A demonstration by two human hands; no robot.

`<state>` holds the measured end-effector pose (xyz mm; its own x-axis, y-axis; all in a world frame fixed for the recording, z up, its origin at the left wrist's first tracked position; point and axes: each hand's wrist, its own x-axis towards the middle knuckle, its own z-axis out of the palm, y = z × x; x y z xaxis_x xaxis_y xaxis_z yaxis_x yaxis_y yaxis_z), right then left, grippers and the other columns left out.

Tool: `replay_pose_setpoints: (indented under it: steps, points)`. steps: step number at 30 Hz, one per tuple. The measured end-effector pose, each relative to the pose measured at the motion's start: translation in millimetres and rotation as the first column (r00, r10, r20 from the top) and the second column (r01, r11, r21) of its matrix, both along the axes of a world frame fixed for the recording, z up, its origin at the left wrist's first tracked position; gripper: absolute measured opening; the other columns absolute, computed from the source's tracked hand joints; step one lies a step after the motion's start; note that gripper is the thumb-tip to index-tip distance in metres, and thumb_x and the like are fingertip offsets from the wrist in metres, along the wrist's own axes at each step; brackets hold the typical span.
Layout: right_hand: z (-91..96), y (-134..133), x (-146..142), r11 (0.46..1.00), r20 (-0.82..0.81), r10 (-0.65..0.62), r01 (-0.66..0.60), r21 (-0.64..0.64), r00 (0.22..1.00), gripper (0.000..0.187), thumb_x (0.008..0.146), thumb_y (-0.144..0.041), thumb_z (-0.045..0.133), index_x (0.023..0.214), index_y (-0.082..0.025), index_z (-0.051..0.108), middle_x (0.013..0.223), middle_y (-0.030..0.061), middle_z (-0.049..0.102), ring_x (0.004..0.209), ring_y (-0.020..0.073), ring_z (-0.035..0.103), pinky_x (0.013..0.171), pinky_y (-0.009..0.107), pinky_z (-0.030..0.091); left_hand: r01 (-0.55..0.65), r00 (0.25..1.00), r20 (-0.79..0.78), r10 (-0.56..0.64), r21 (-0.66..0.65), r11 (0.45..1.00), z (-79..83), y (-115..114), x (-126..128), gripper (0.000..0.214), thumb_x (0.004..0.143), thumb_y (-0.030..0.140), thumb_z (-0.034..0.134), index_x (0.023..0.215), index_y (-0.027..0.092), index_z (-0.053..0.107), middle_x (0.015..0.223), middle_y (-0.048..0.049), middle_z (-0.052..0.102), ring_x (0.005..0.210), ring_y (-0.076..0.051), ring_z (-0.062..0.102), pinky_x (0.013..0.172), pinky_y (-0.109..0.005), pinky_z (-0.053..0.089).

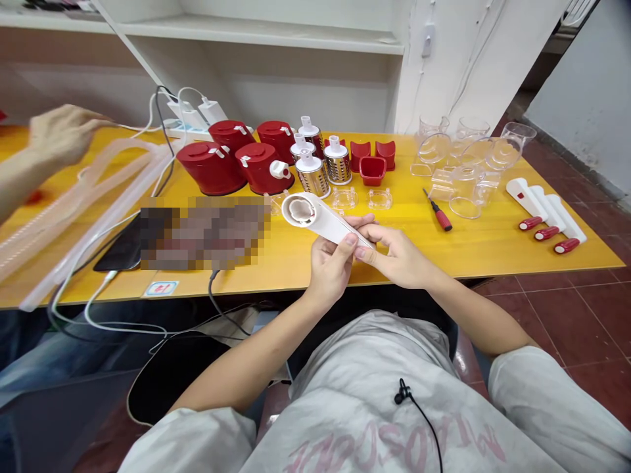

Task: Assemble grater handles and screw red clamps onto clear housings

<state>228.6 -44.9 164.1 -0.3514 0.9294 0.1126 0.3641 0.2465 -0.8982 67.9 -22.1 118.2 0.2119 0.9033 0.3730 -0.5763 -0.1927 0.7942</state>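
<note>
Between my two hands is a white crank handle (pixel 323 220) of a rotary grater, its wide round end with a hollow socket pointing up and left. My left hand (pixel 331 263) grips its narrow part from below, thumb on top. Wrapped around the narrow end is my right hand (pixel 392 253), which hides the tip. Just beyond the handle stand several metal grater drums (pixel 312 173) with white tops. Small clear plastic pieces (pixel 345 198) lie near the round end. A red and black screwdriver (pixel 438 211) rests on the table right of my hands.
Several red grater bases (pixel 211 167) stand at the back left, red pushers (pixel 373 171) behind the drums. Clear plastic housings (pixel 466 190) and white crank handles with red knobs (pixel 549 213) are at right. Another person's hand (pixel 64 135), cables (pixel 89 243) and a phone (pixel 121 246) are left.
</note>
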Motion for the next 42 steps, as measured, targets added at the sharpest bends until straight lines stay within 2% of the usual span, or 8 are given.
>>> replay_pose_setpoints:
  steps: [5,9,12,15,23,30,34,42]
  points:
    - [-0.3,0,-2,1.000,0.019,-0.009,0.009,0.021,1.000,0.070,0.101,-0.074,0.059,0.106,-0.004,0.065,0.096,0.0031,0.064,0.093,-0.0044,0.052,0.092,0.010,0.052,-0.019,0.999,-0.048,0.019,0.006,1.000,1.9,4,-3,0.055,0.090,0.058,0.100,0.126,0.022,0.079,0.133,-0.0159,0.088,0.135,-0.038,0.083,0.118,-0.051,0.069]
    - [-0.6,1,-3,0.999,0.057,-0.041,0.039,0.037,0.998,0.069,0.103,-0.072,0.056,0.115,-0.005,0.066,0.095,0.0024,0.063,0.090,-0.0049,0.051,0.090,0.010,0.052,-0.011,1.000,0.003,0.011,-0.002,1.000,0.2,9,-4,0.060,0.093,0.064,0.096,0.134,0.025,0.075,0.136,-0.0146,0.088,0.139,-0.036,0.082,0.121,-0.052,0.067]
    - [-1.3,1,-3,0.997,0.085,-0.054,0.050,0.051,0.995,0.068,0.101,-0.072,0.059,0.110,-0.005,0.065,0.090,0.0010,0.060,0.085,-0.0059,0.045,0.087,0.008,0.049,-0.032,0.999,0.039,0.033,-0.029,0.999,1.2,8,-4,0.052,0.097,0.064,0.093,0.127,0.024,0.078,0.133,-0.0127,0.089,0.138,-0.034,0.083,0.122,-0.050,0.067]
    - [-3.3,1,-3,0.997,0.094,-0.050,0.044,0.062,0.994,0.070,0.100,-0.074,0.060,0.101,-0.004,0.064,0.085,0.0001,0.057,0.083,-0.0059,0.043,0.087,0.009,0.048,-0.070,0.998,0.000,0.070,-0.050,0.996,2.9,4,-3,0.054,0.093,0.063,0.097,0.123,0.022,0.079,0.121,-0.0123,0.091,0.132,-0.035,0.085,0.119,-0.051,0.068]
    - [-10.9,2,-6,0.997,0.043,-0.038,0.035,0.068,0.998,0.072,0.101,-0.075,0.056,0.108,-0.004,0.066,0.094,0.0027,0.064,0.092,-0.0044,0.053,0.094,0.011,0.054,-0.125,0.991,-0.061,0.123,-0.035,0.992,4.5,-1,-4,0.056,0.092,0.065,0.097,0.121,0.020,0.080,0.121,-0.0143,0.091,0.132,-0.036,0.085,0.118,-0.049,0.069]
    - [-7.7,-4,-8,0.996,0.077,-0.086,0.087,0.000,0.993,0.073,0.102,-0.076,0.053,0.107,-0.004,0.065,0.086,0.0005,0.059,0.081,-0.0064,0.045,0.081,0.007,0.046,0.000,0.999,-0.038,-0.004,-0.097,0.995,5.6,8,-10,0.057,0.089,0.063,0.100,0.120,0.020,0.079,0.114,-0.0127,0.092,0.129,-0.036,0.086,0.119,-0.053,0.069]
    - [-2.3,-7,-6,0.997,0.101,-0.078,0.080,-0.020,0.992,0.072,0.098,-0.075,0.063,0.102,-0.004,0.065,0.085,0.0001,0.059,0.080,-0.0072,0.043,0.079,0.006,0.042,0.000,0.999,-0.038,-0.002,-0.075,0.997,6.1,4,-9,0.053,0.088,0.058,0.102,0.118,0.021,0.079,0.112,-0.0118,0.092,0.129,-0.037,0.086,0.119,-0.055,0.069]
    - [-12.9,-7,-6,0.996,0.042,-0.031,0.034,-0.079,0.999,0.074,0.101,-0.077,0.057,0.095,-0.003,0.062,0.077,-0.0012,0.054,0.076,-0.0076,0.041,0.075,0.005,0.041,-0.023,0.994,-0.110,0.021,-0.012,1.000,10.6,-1,-14,0.046,0.093,0.057,0.098,0.109,0.018,0.080,0.110,-0.0126,0.091,0.124,-0.037,0.088,0.105,-0.046,0.076]
